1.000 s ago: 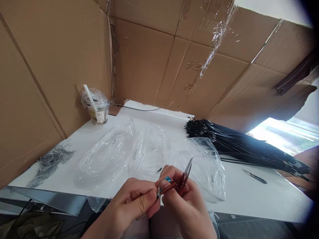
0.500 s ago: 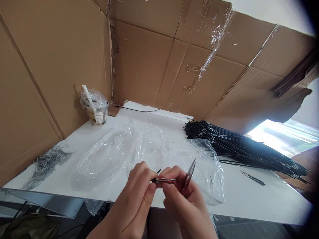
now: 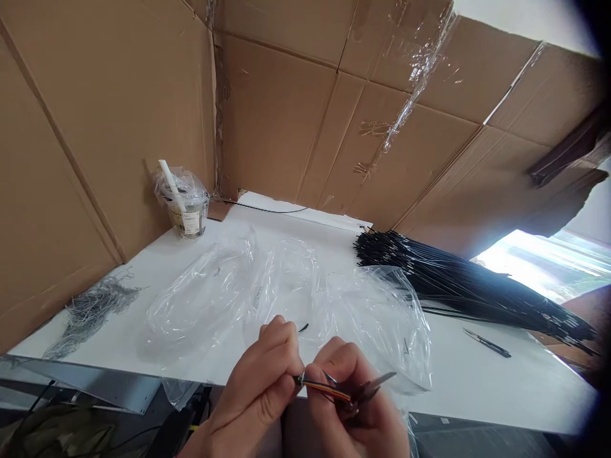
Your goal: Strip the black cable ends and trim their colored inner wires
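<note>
My left hand (image 3: 267,381) is closed, pinching a thin black cable whose stripped end points right. From that end runs a small bunch of coloured wires (image 3: 329,389), red, yellow and dark among them. My right hand (image 3: 356,401) is curled round a pair of scissors (image 3: 379,383), blades pointing right; the palm hides most of the handles. The right thumb and fingers are also at the wires, close to the left fingertips. Behind the hands lies clear plastic sheeting (image 3: 205,299), with a short black scrap (image 3: 304,328) on it.
A thick bundle of black cables (image 3: 443,273) lies at the right, with a small pointed tool (image 3: 487,342) before it. Grey thread-like scraps (image 3: 98,308) are heaped at the left. A bagged cup (image 3: 188,213) stands by the cardboard wall (image 3: 277,121) on the white table (image 3: 539,388).
Both hands have come lower and nearer to me. The coloured wires show longer and fanned out, the scissor blades have tipped down to the right, and a black scrap now lies apart on the plastic.
</note>
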Tool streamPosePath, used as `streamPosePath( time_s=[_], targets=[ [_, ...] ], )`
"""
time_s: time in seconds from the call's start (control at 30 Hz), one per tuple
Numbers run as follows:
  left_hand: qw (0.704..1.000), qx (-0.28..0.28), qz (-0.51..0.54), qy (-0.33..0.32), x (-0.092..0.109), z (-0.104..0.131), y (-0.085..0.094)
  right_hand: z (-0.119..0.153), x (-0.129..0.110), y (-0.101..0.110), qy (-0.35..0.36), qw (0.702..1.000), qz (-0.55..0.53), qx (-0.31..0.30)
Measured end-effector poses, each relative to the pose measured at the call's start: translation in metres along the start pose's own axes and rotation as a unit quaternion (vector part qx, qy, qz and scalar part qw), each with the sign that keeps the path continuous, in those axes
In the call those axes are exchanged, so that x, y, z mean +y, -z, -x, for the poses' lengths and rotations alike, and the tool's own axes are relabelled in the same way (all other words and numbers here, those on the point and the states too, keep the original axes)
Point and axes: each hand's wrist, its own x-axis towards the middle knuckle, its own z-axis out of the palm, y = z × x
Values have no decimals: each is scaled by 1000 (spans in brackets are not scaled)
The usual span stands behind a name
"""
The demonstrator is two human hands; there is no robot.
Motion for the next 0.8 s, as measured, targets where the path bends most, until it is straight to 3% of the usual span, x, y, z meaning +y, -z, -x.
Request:
streamPosePath(
  time_s=[0.1,0.23,0.37,0.47,0.57,0.8],
  targets=[
    [997,-9,-74,-35,14,-4,0,-10,-2,-2,-4,999,-50,-7],
    [975,74,-159,-137,24,-11,-5,-20,0,-5,-47,991,-127,17],
    [959,84,-173,-206,23,-20,-5,-20,11,-7,-101,978,-180,3],
    [977,101,-74,-175,23,-24,-6,-18,13,-10,-129,971,-198,-30],
    [987,116,34,-103,26,-22,-11,-16,6,-15,-132,968,-211,-31],
    [969,164,185,9,25,-15,-16,-11,0,-32,-139,952,-273,1]
  ],
)
